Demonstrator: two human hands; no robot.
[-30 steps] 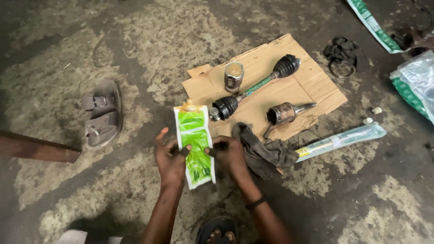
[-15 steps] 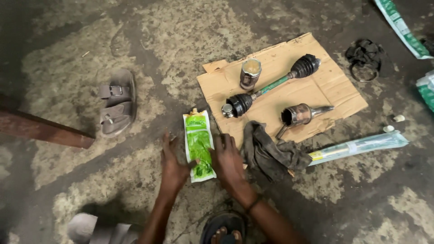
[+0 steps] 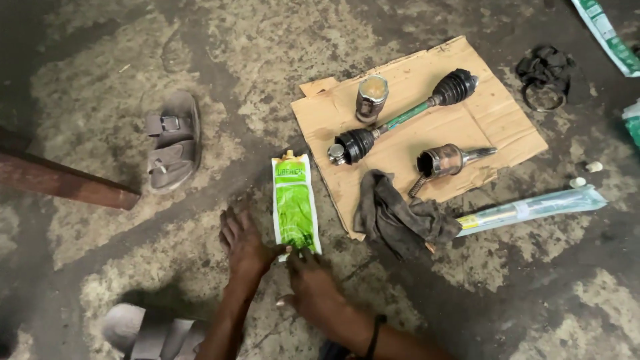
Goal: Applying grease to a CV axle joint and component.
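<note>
Both hands press the near end of a green pouch point(image 3: 295, 205) lying flat on the floor. The left hand point(image 3: 245, 245) lies open, palm down, fingers spread, at the pouch's lower left corner; the right hand point(image 3: 313, 285) rests loosely curled, fingertips on the bottom edge. Judged step: flattening the soft, glossy plastic pouch, pushing its contents toward the capped nozzle at the far end. A continued squeeze would call for even pressure moving away from the hands. Beyond and right of the hands, corrugated cardboard point(image 3: 497, 127) carries a steel axle shaft point(image 3: 403, 119) with ribbed rubber boots, a metal joint cup point(image 3: 371, 97) and a crumpled dark rag point(image 3: 400, 217).
</note>
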